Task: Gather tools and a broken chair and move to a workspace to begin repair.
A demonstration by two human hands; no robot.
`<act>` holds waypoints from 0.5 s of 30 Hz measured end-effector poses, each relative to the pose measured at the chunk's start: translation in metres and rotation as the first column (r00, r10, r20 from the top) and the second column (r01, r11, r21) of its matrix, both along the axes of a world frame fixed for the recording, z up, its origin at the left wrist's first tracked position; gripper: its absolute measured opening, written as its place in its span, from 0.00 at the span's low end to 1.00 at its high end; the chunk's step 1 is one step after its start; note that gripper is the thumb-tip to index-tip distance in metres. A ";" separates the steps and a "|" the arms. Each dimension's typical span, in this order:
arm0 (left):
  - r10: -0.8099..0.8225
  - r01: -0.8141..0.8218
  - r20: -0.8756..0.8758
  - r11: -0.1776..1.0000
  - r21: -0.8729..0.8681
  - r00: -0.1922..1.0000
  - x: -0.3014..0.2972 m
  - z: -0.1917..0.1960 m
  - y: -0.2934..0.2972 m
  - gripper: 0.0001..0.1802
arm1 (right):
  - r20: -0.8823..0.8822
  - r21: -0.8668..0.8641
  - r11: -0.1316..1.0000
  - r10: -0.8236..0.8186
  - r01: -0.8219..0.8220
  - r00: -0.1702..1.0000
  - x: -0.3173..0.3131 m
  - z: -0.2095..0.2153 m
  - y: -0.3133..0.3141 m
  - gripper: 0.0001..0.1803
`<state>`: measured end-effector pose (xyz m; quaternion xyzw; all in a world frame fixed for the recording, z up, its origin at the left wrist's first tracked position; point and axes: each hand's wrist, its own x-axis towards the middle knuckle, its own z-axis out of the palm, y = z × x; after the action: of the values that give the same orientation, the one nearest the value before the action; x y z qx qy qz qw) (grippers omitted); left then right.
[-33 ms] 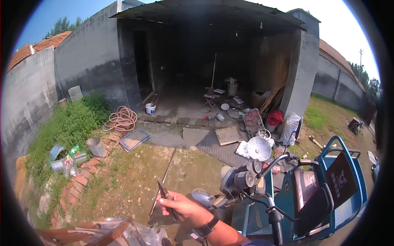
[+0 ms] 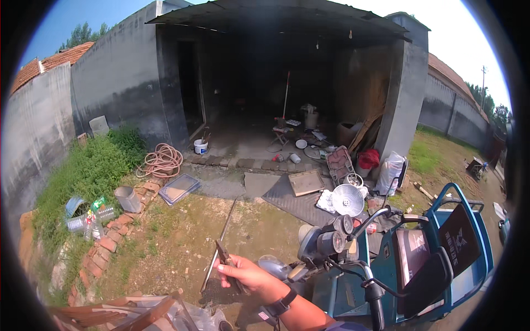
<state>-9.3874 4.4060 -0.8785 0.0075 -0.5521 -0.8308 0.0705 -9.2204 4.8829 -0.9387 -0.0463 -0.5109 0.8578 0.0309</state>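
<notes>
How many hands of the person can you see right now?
1. Only the right hand shows, coming up from the lower edge and gripping a thin dark tool, just left of the blue electric tricycle. The left hand is out of view.

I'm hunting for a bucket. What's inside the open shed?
A white bucket stands at the shed doorway. Inside are a small stool, a long-handled tool and leaning boards. The back is too dark to see.

Blue-green tricycle (image 2: 436, 259), pink coiled hose (image 2: 161, 160), white bucket (image 2: 201, 146), red bag (image 2: 369, 158).
</notes>
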 end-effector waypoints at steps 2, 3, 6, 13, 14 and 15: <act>-0.056 0.054 0.016 0.997 0.060 0.998 -0.053 -0.012 0.014 0.27 | 0.007 0.074 0.993 -0.096 0.095 0.995 -0.013 0.011 0.024 0.15; -0.083 0.081 0.026 0.993 0.087 0.996 -0.078 -0.016 0.023 0.26 | 0.032 0.101 0.983 -0.160 0.156 0.987 -0.018 0.018 0.034 0.15; -0.135 0.124 0.060 0.979 0.161 0.989 -0.144 -0.034 0.048 0.25 | -0.030 0.143 0.950 -0.276 0.277 0.961 -0.038 0.032 0.073 0.15; -0.193 0.183 0.166 0.981 0.069 0.967 -0.245 -0.027 0.107 0.24 | -0.025 0.066 0.824 -0.562 0.562 0.827 -0.056 0.029 0.163 0.15; -0.194 0.187 0.177 0.981 0.054 0.965 -0.261 -0.025 0.135 0.24 | -0.017 0.064 0.803 -0.593 0.592 0.805 -0.061 0.025 0.178 0.14; -0.187 0.172 0.207 0.981 0.090 0.960 -0.276 -0.023 0.163 0.25 | -0.014 0.063 0.783 -0.620 0.619 0.785 -0.067 0.018 0.196 0.14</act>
<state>-9.6636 4.5686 -0.9019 0.0493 -0.5249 -0.8472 -0.0654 -9.2874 5.0790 -0.9210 -0.2137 -0.4949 0.7831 0.3102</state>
